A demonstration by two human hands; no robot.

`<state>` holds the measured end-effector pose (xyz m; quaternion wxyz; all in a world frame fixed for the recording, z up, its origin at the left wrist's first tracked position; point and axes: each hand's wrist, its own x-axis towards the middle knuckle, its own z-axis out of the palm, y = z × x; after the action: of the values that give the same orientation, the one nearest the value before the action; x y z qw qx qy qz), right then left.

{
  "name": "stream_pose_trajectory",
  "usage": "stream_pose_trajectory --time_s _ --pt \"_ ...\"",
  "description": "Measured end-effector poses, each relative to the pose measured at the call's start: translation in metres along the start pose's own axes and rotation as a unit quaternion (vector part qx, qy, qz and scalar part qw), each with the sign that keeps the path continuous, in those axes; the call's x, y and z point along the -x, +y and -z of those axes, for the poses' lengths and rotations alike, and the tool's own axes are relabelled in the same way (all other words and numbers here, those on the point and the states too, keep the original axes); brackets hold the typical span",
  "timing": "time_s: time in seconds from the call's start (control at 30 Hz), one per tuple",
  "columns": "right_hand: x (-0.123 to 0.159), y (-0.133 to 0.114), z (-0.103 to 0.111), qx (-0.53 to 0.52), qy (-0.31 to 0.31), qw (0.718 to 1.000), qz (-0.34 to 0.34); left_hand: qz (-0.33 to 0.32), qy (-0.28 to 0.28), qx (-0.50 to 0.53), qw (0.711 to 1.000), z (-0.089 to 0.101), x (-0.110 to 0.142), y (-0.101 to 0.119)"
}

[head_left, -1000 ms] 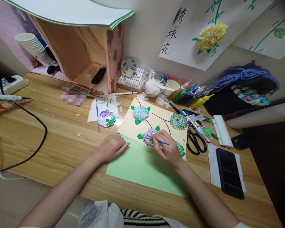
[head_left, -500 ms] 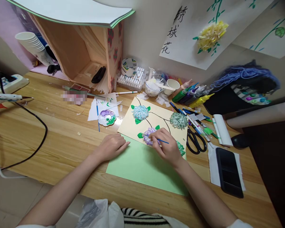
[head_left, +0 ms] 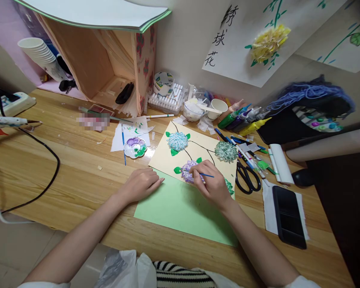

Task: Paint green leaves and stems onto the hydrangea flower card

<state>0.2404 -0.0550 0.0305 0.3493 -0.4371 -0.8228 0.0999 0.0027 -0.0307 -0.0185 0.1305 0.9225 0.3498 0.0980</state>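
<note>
My right hand (head_left: 211, 184) pinches a thin blue-handled paintbrush (head_left: 207, 175) over the purple-and-white textured flower (head_left: 188, 171); the brush tip is hidden by my fingers and the petals. This flower is on a cream card (head_left: 165, 154) with black stems, green leaves, a light blue flower (head_left: 177, 142) and a dark green flower (head_left: 226, 151). Another green flower (head_left: 229, 187) is partly covered by my right hand. My left hand (head_left: 142, 184) rests empty at the left edge of a green sheet (head_left: 180, 212), its fingers loosely bent and the thumb apart.
Left of the card are a flower-shaped paint palette (head_left: 135, 147) and another brush (head_left: 124, 146). Black-handled scissors (head_left: 247, 178), scattered pens and a black tray (head_left: 289, 216) lie to the right. Behind stand paint bottles (head_left: 255, 126) and a paper cup (head_left: 218, 107). A glue gun (head_left: 9, 121) with its cord is far left.
My right hand makes small shifts with the paintbrush over the purple flower, and the brush's angle changes slightly. My left hand stays in place.
</note>
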Motion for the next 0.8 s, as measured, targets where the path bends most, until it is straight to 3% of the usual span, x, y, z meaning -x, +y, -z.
stream_pose_trajectory --time_s 0.43,0.8 --pt "0.0006 -0.0031 0.0025 -0.029 0.019 0.999 -0.002 -0.001 0.002 -0.001 1.0 -0.0011 -0.0003 -0.0007" --pt "0.0004 -0.0023 0.0015 0.007 0.0 1.0 0.011 -0.006 -0.001 -0.005 1.0 -0.0012 0.0002 -0.0007"
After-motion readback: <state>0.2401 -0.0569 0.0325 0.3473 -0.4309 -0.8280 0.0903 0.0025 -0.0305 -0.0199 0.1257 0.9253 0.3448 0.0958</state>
